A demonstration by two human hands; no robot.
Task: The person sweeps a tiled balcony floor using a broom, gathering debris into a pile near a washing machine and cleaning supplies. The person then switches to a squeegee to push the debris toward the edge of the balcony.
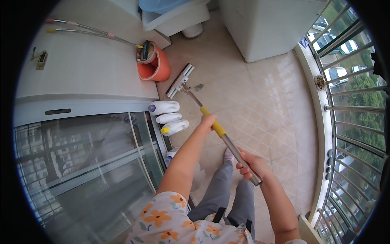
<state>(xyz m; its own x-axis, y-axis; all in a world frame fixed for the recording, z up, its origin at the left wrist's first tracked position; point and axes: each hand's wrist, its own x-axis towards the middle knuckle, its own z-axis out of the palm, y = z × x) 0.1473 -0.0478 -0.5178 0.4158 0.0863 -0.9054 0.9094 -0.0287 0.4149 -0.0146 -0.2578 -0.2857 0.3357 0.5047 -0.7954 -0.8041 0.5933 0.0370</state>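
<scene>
Right hand: grip closed around the bare metal end of a mop handle, fingers wrapped, the tip of the tube sticking out just past the hand. Left hand: grip closed on the same handle further up, at the yellow sleeve, arm stretched forward.

The handle runs on a slant from the right hand away to the upper left. It ends in a flat white mop head, which rests on the tiled floor. The head lies just beside an orange bucket standing against the white wall. A small dark scrap lies on the tiles near the head, apart from it.

Three white bottles with coloured caps lie in a row at the foot of the sliding glass door, left of the left hand. Two long-handled tools lean along the wall, ends reaching the bucket. White appliance at the far end; metal railing along the right, parked cars and trees beyond. Grey trousers and one sock visible under the handle.
</scene>
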